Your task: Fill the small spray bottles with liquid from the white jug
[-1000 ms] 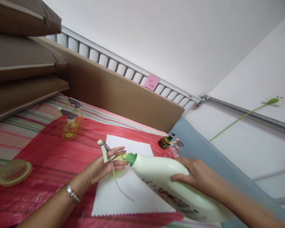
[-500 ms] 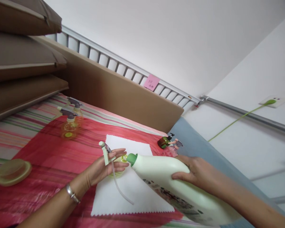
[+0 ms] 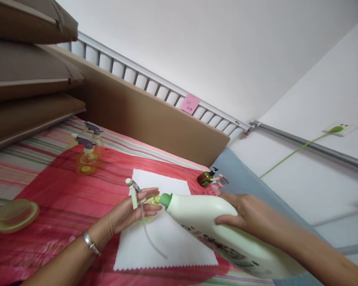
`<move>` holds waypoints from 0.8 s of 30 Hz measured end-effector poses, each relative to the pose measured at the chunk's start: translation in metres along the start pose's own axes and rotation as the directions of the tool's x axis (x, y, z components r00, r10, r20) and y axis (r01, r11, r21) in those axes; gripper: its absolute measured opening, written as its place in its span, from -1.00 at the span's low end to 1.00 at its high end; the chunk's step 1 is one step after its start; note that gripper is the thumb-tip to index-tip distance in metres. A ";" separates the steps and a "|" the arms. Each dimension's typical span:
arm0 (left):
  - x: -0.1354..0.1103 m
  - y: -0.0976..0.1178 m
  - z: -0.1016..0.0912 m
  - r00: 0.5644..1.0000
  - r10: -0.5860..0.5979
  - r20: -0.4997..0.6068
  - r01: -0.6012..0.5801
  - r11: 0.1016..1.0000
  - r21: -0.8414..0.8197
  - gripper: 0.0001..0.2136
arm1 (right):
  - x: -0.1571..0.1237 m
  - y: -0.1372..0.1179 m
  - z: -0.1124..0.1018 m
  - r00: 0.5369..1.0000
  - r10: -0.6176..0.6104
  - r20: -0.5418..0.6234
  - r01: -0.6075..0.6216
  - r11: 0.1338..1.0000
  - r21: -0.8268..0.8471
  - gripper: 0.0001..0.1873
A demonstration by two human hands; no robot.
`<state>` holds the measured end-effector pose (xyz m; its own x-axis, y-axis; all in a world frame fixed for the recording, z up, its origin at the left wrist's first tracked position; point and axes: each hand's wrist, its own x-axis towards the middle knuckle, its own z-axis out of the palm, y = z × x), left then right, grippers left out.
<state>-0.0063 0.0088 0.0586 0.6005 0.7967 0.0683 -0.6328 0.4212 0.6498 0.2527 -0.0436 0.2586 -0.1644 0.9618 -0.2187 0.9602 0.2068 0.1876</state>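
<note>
My left hand (image 3: 139, 204) holds a pale green trigger spray head (image 3: 133, 194) under its thumb, with the clear dip tube (image 3: 150, 238) hanging down from it. The same hand's fingers curl around a small yellow see-through bottle (image 3: 150, 214), largely hidden behind them, its round open mouth facing right. My right hand (image 3: 241, 210) grips a big pale green bottle (image 3: 199, 208), tipped sideways. The big bottle's green spout (image 3: 166, 200) meets the small bottle's mouth, or nearly so; I cannot make out any liquid between them.
White scallop-edged paper (image 3: 167, 242) lies beneath on a red sheet (image 3: 77, 206). Yellow spray bottles (image 3: 87, 161) stand at left, near a round yellowish lidded dish (image 3: 16, 216). A dark pump bottle (image 3: 205, 178) and pink spray bottle (image 3: 214, 187) sit behind. A brown board (image 3: 155, 113) borders the back.
Both hands stay almost in place. The big bottle has shifted very slightly, showing its printed label a little differently.
</note>
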 end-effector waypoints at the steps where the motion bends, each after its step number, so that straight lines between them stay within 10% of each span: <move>1: 0.000 -0.001 -0.001 1.000 0.001 0.005 -0.001 1.000 -0.004 -0.61 | 0.000 -0.001 -0.001 1.000 0.000 0.003 0.001 1.000 -0.007 -0.54; 24: 0.000 -0.005 -0.004 0.998 0.007 0.056 -0.006 1.000 -0.008 -0.63 | 0.001 -0.005 -0.016 0.997 -0.074 0.009 0.074 0.996 -0.049 -0.62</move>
<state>-0.0049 0.0088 0.0526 0.6226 0.7741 0.1148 -0.6405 0.4198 0.6431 0.2437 -0.0410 0.2725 -0.2329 0.9422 -0.2410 0.9331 0.2863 0.2175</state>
